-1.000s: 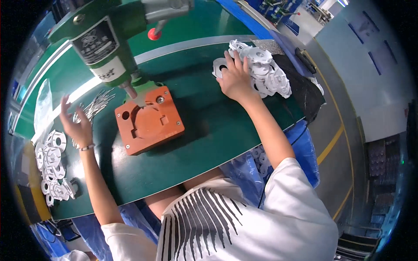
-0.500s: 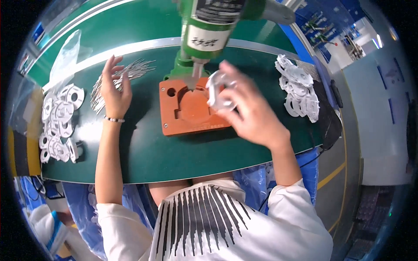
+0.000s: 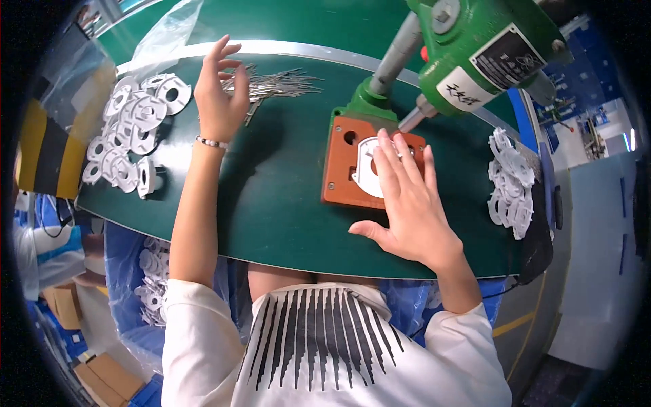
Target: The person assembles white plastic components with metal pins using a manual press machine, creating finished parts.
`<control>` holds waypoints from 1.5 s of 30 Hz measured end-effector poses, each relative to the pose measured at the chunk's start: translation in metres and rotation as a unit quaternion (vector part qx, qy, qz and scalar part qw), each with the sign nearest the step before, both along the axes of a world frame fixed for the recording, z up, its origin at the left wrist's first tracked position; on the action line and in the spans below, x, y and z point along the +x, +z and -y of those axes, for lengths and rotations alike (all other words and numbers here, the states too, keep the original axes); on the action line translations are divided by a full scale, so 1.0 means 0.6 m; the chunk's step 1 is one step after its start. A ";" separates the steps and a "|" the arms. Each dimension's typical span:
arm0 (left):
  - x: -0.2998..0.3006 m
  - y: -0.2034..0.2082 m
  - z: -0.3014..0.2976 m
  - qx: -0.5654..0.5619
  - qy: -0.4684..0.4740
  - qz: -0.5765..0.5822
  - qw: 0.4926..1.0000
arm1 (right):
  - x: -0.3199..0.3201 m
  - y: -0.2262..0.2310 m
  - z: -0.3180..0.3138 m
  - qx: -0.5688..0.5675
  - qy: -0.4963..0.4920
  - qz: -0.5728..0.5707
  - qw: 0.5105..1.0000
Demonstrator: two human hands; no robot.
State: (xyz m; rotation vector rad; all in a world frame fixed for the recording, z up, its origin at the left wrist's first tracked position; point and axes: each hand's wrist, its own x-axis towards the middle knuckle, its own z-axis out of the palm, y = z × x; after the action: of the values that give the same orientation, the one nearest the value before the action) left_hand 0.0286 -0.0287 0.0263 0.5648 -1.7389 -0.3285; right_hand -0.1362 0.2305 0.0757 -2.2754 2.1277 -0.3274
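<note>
White plastic lies under the right hand [image 3: 417, 217], whose fingers are straight and slightly apart, laid over a ring [image 3: 367, 169] rather than clamped on it; the thumb stands off to their left. Beneath the fingertips the ring sits in the recess of an orange block [image 3: 339, 173], which seems shaped to its outline, so flat fingers would be enough to seat it. How much of its far side is seated cannot be told, as the fingers cover it. Just beyond them hangs the tip of a green press [image 3: 453, 54], apparently set over the block.

Well left of these fingers, the left hand [image 3: 220, 105] is raised, its fingers loosely bent and apart, with nothing seen between them. Right beside those fingers lie metal pins [image 3: 281, 85], probably there for easy reach. Farther left is one white pile [image 3: 146, 112]; right of the right fingers is another pile [image 3: 512, 180], likely split to suit each hand.
</note>
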 end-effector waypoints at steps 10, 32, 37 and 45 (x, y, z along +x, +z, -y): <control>0.064 0.004 0.014 0.131 -0.078 0.376 0.914 | -0.051 -0.009 0.007 -0.179 0.090 0.152 0.968; -0.006 0.007 -0.046 0.515 -0.268 0.107 0.807 | -0.055 -0.013 0.003 -0.280 0.082 0.193 0.937; -0.019 0.000 -0.053 0.555 -0.352 0.014 0.754 | -0.060 -0.011 0.000 -0.283 0.076 0.201 0.935; -0.029 0.019 -0.076 0.477 -0.251 0.117 0.834 | -0.065 -0.009 -0.003 -0.289 0.069 0.253 0.921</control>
State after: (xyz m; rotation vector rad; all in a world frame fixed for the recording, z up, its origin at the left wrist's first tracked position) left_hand 0.0113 0.0169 0.0378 0.8575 -1.8662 -1.6180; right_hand -0.1752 0.2323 0.0702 -2.2065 1.7375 -1.5225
